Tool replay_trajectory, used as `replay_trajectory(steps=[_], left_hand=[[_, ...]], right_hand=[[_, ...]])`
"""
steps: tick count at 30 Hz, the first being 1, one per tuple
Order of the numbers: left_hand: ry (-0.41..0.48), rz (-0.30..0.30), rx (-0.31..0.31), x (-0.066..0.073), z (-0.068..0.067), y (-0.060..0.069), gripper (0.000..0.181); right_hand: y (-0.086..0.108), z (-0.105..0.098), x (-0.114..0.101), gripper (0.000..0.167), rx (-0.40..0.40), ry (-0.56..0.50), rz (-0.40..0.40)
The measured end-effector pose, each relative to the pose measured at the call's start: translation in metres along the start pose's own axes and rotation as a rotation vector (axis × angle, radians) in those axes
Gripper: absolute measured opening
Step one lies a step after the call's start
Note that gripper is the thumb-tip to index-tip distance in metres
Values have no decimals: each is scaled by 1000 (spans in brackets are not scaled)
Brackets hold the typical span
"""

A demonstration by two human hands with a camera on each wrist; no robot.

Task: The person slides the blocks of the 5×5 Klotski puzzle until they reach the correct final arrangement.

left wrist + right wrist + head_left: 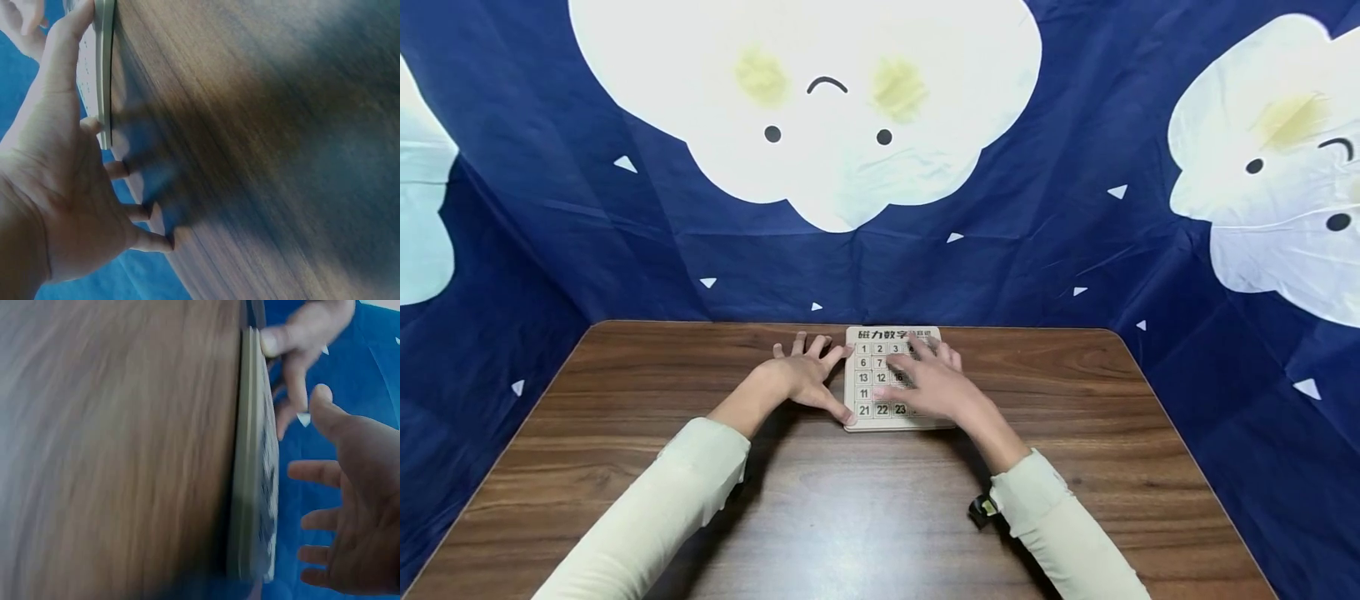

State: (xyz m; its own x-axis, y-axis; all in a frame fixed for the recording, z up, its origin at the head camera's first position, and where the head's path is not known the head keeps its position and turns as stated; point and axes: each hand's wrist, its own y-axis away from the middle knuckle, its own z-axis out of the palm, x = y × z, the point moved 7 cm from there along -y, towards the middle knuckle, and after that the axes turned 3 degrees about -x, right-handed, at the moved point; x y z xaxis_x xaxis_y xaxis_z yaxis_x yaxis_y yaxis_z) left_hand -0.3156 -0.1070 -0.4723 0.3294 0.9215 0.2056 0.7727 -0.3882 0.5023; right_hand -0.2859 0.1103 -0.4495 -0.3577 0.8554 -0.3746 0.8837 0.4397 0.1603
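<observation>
A pale number sliding puzzle (871, 423) lies flat near the table's far edge, its tiles printed with black numbers. My left hand (801, 377) is at its left side, fingers spread on the table; the thumb touches the lower left corner and the index fingertip the left edge. Above the tiles is my right hand (936, 383), fingers apart, hiding the puzzle's right part. In the right wrist view the puzzle's edge (250, 456) is blurred, and the right hand (362, 506) hovers beside it, holding nothing. The left wrist view shows the left thumb on the board's corner (103, 75).
The brown wooden table (850, 517) has rounded far corners. A dark blue curtain (647, 242) with white clouds and small triangles hangs behind it and at both sides. A small black device (982, 510) sits under the right sleeve cuff.
</observation>
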Motion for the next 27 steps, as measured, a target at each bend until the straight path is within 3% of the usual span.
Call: replay_trajectory(steps=[4,10,21,27], left_hand=[[-14,0,0,-1,1,-2,140],[-23,3,8,-2,1,-5,140],[8,9,17,-8,3,-10,146],[-1,10,14,-2,-2,-4,140]], right_hand=[[21,-13,29,78,55,-13,58],[40,-13,54,75,16,-17,82],[33,-8,43,70,36,-33,30],[37,-6,38,77,9,-24,9]])
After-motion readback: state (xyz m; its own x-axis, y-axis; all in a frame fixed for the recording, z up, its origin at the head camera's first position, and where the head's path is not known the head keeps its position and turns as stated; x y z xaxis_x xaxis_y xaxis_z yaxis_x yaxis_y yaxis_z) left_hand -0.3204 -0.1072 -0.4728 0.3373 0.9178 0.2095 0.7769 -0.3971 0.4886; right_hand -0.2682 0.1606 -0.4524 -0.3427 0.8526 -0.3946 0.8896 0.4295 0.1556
